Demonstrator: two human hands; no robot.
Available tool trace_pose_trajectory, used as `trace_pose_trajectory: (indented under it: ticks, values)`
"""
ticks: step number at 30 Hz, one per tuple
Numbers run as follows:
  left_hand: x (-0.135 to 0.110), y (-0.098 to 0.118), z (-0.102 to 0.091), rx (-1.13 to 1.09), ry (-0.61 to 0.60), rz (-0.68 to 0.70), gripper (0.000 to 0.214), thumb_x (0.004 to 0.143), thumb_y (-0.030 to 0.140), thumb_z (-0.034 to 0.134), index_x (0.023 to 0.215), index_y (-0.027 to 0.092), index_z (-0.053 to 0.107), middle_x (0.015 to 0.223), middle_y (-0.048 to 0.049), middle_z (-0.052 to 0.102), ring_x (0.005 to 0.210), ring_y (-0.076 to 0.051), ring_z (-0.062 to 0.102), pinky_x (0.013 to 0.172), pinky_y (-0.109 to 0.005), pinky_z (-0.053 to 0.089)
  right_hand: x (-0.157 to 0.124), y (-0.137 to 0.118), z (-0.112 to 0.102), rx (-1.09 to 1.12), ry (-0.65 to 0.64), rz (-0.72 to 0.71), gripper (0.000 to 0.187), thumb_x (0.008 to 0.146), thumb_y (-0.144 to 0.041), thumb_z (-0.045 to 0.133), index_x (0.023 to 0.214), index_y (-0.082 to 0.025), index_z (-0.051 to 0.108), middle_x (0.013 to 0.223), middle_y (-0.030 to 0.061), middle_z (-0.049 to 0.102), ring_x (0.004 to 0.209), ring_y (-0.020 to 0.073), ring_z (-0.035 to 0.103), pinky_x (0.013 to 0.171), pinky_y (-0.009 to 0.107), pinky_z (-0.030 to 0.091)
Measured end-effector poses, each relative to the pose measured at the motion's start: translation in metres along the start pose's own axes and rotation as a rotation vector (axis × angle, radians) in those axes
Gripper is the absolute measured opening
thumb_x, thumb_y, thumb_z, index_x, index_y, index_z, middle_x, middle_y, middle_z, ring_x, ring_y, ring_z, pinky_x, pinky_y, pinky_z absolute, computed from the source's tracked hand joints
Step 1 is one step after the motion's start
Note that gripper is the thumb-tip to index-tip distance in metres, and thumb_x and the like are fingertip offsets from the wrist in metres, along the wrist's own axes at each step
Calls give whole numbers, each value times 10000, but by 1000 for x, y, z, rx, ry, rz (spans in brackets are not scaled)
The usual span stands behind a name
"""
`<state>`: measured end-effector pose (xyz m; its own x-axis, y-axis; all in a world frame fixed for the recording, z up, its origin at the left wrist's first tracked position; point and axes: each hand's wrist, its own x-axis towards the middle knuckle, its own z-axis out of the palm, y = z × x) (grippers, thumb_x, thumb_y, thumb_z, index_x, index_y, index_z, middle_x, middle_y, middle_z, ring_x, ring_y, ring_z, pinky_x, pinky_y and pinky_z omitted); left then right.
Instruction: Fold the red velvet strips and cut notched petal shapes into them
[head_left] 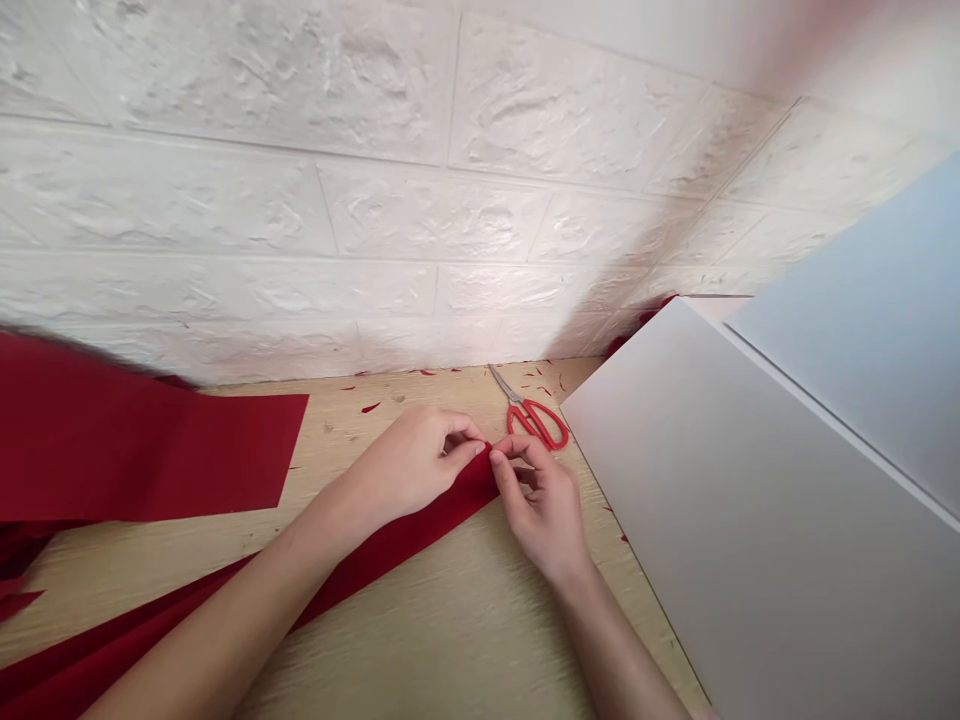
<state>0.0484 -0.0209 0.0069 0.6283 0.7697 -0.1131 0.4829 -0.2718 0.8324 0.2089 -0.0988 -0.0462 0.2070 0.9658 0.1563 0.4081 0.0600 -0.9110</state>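
Observation:
A long strip of dark red fabric [390,550] runs from the lower left toward the middle of the wooden table. My left hand [424,455] pinches its far end between thumb and forefinger. Close beside it, my right hand [544,505] grips the same end, thumb and index finger pressed together at the tip. The strip looks folded lengthwise, and its lower part passes behind my left forearm. Just beyond my right hand lies a pair of scissors [536,418] with red handles, blades pointing toward the wall and not held.
A wider red fabric piece [217,450] lies at the left, with more red pieces [22,565] below it. Small red scraps [370,408] dot the table [442,640] near the white brick-patterned wall [382,210]. A large white box-like panel [765,520] stands at the right.

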Motion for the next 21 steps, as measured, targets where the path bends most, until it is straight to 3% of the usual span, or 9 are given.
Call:
trace_pose_trajectory:
  ticks: [9, 14, 21]
  values:
    - [1, -3, 3, 26, 5, 1, 259, 929, 299, 516, 918, 229, 765, 901, 2, 771, 765, -179, 659, 669, -288, 449, 0, 2, 0, -47, 50, -48, 135, 942, -336, 582, 896, -213, 613, 828, 23, 683, 617, 122, 628, 521, 212, 516]
    - [1, -3, 4, 48, 2, -13, 272, 934, 297, 502, 912, 216, 760, 864, 1, 762, 714, -164, 637, 644, -280, 431, 0, 3, 0, -74, 55, -79, 127, 948, -314, 579, 887, -213, 625, 809, 18, 691, 628, 120, 636, 490, 197, 498]
    - [1, -4, 4, 55, 11, -21, 273, 938, 296, 500, 928, 220, 762, 882, 2, 763, 735, -159, 642, 671, -275, 439, 0, 4, -1, -140, 45, -144, 102, 959, -273, 565, 915, -217, 638, 838, 15, 707, 696, 135, 662, 653, 253, 564]
